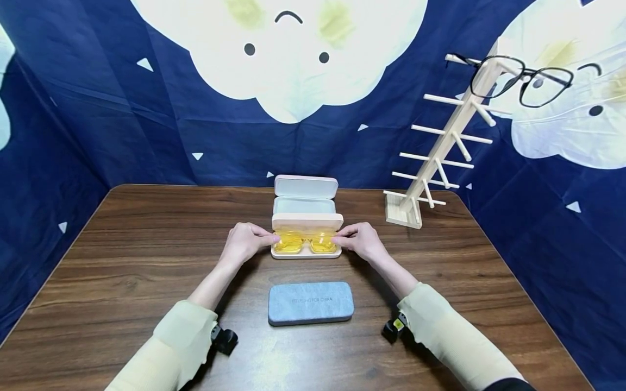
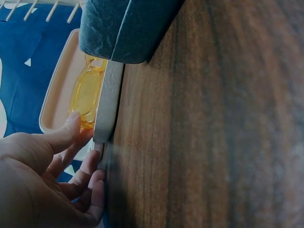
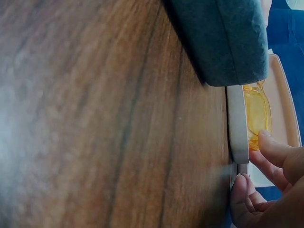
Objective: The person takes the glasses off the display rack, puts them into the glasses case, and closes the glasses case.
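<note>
Yellow-tinted glasses (image 1: pixel 289 244) sit at an open pale pink glasses case (image 1: pixel 307 221), lenses facing the front of the table. My left hand (image 1: pixel 243 243) pinches their left end between thumb and fingers. At the other end, my right hand (image 1: pixel 362 240) pinches the frame likewise. Both wrist views show a thumb on the yellow frame, with the remaining fingers curled beside the case. Whether the glasses touch the case's bottom cannot be told. Nearer the front lies a closed blue glasses case (image 1: pixel 311 303), apart from both hands.
Directly behind the pink case stands another open case (image 1: pixel 304 205) with a pale lining. To the right rear, a wooden rack (image 1: pixel 435 155) with several pegs carries black-framed glasses (image 1: pixel 522 81) at its top. Dark blue cloth hangs behind the brown wooden table (image 1: pixel 161 244).
</note>
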The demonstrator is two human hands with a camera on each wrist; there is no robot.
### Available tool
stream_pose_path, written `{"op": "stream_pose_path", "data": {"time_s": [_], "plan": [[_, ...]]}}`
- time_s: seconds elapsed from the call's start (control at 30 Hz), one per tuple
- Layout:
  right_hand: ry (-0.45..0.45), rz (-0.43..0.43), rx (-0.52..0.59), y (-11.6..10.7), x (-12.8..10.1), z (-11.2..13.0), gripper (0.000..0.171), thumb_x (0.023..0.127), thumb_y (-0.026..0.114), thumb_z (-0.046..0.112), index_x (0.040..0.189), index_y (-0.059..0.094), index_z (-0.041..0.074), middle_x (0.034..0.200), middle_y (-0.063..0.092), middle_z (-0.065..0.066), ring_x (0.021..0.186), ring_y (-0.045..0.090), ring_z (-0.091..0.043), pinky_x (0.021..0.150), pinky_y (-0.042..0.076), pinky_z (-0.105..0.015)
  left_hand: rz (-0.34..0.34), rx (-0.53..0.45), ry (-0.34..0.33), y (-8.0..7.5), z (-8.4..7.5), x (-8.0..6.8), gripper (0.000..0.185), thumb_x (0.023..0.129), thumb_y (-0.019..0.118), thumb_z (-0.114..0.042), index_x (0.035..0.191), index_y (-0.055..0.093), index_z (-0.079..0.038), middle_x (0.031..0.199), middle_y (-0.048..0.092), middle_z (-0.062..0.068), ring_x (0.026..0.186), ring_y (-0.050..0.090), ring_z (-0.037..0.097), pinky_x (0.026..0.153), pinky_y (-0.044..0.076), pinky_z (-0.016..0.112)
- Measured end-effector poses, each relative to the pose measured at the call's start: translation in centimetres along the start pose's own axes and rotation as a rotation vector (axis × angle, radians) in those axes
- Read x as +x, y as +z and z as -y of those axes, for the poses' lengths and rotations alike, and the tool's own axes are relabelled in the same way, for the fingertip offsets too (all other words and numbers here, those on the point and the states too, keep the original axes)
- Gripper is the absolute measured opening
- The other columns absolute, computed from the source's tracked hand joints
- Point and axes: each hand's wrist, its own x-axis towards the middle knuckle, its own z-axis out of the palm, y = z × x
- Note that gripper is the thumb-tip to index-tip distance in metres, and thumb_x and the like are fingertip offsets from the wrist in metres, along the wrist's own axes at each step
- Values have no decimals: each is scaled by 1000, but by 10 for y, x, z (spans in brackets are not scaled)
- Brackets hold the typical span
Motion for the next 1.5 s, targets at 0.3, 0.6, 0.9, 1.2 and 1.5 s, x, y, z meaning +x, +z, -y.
{"op": "stream_pose_path", "data": {"time_s": [0.3, 0.6, 0.9, 1.2, 1.5], "plan": [[-11, -4, -48, 0, 0, -1, 15, 83, 86, 19, 94, 83, 10, 100, 80, -7, 78, 68, -4, 72, 51, -19, 13, 6, -12, -1, -2, 0, 31, 85, 82, -43, 93, 85, -13, 118, 77, 14, 119, 68, 36, 102, 53, 49], [-26, -9, -57, 0, 0, 0, 16, 84, 86, 19, 96, 82, 9, 102, 80, -9, 80, 68, -7, 71, 50, -20, -24, 28, 7, 0, -3, -2, 28, 83, 83, -42, 88, 85, -14, 110, 79, 11, 112, 71, 35, 97, 55, 48], [-49, -18, -77, 1, 1, -1, 17, 86, 84, 18, 98, 82, 7, 105, 80, -11, 88, 73, -18, 76, 54, -23, -48, 36, 10, 1, -4, -2, 25, 81, 86, -40, 88, 85, -15, 110, 79, 10, 113, 70, 36, 97, 55, 49], [-24, -52, -72, 4, 2, -2, 18, 84, 87, 18, 98, 83, 9, 103, 80, -9, 90, 74, -21, 81, 56, -29, -57, 12, -1, 3, -3, 0, 22, 80, 86, -38, 87, 84, -17, 110, 80, 9, 114, 69, 35, 96, 54, 49], [-25, -81, -80, 5, 2, -1, 17, 81, 88, 18, 94, 83, 9, 98, 81, -8, 85, 72, -18, 77, 54, -26, -59, -1, -24, 3, -4, -1, 23, 80, 87, -38, 88, 83, -16, 107, 80, 8, 112, 69, 35, 93, 54, 49]]}}
